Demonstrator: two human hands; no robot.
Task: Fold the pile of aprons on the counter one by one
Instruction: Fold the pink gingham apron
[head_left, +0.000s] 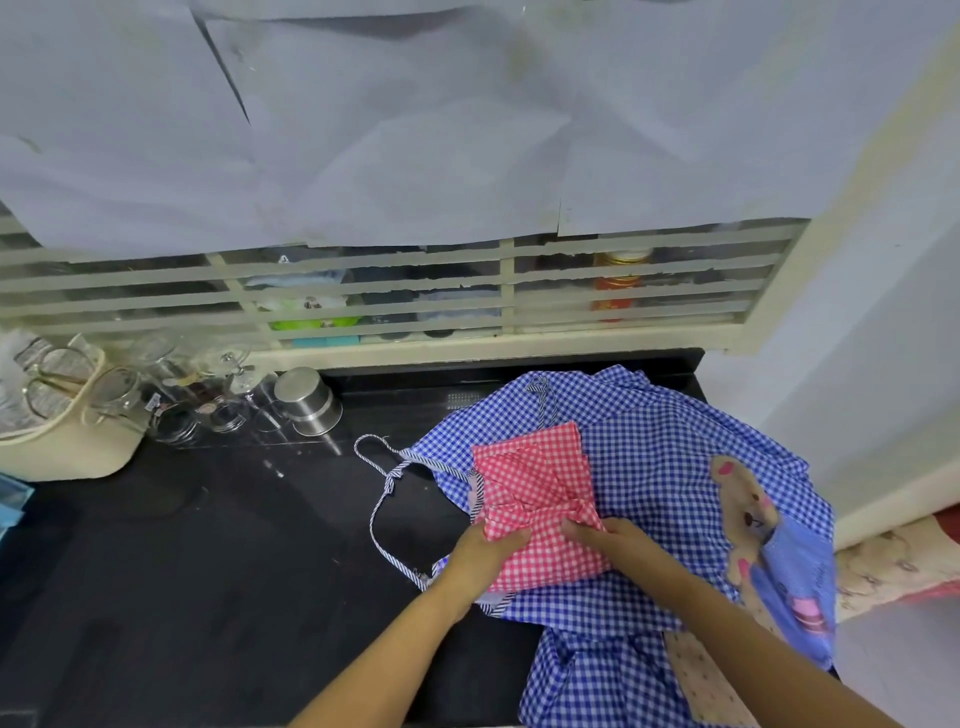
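A folded pink gingham apron (535, 478) lies on top of a spread blue gingham apron (654, 467) with a bear appliqué (748, 519) on the black counter (208, 561). My left hand (483, 551) grips the pink apron's near left edge. My right hand (608, 538) pinches bunched pink cloth at its near right side. More blue gingham cloth (587, 675) hangs over the counter's front edge. A striped strap (379, 499) of the blue apron loops out to the left.
At the back left stand a steel pot (309, 400), several upturned glasses (218, 395) and a cream basket (67, 436) holding jars. A slatted cream window frame (415, 291) runs behind. A patterned cloth (893, 566) lies off the counter's right end.
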